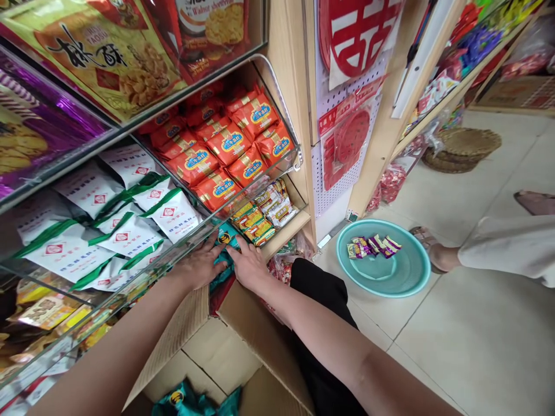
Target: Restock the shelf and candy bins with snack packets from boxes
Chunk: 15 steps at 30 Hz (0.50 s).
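Both hands reach over an open cardboard box (264, 352) to teal packets (226, 234) at the shelf's lower level. My left hand (199, 264) lies on the packets from the left, fingers spread. From the right my right hand (248, 263) presses on them, fingers apart. Neither hand is closed round a packet. More teal packets (195, 400) lie in the bottom of the box. Small green and yellow packs (254, 222) sit just beyond my fingertips, with red packets (229, 144) above them.
White packets with green edges (124, 234) fill the shelf at left. A teal basin (384, 277) holding small purple packets (375, 247) stands on the floor at right. Beside it is a person's sandaled foot (437, 254). Woven trays (463, 144) lie farther back.
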{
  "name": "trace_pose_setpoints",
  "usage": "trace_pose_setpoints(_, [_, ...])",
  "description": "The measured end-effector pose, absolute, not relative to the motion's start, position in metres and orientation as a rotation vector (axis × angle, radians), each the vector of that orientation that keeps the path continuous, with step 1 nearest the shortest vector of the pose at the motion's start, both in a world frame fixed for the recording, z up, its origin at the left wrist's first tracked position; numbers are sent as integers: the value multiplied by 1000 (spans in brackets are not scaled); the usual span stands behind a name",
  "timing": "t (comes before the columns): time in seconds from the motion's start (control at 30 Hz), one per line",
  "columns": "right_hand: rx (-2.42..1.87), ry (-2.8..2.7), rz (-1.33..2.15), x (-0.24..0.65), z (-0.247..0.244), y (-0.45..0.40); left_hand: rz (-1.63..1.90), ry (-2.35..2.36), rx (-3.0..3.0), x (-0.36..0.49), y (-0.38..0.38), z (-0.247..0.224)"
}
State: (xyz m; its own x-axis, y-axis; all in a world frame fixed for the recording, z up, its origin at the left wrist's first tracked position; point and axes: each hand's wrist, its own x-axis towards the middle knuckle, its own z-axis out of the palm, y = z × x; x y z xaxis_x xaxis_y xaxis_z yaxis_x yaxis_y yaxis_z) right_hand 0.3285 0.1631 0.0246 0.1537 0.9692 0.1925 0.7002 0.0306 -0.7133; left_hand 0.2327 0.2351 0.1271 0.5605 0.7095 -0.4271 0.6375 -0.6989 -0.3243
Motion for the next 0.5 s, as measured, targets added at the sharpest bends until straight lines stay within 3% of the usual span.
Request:
trace_pose_setpoints(0.33, [-1535,-1682,405,343,19,156,660,-1296,-2720,231,220,133])
trace_pose_setpoints(0.5, [-1342,-1497,421,364,9,107,-160,-1045,-3038,189,134,160])
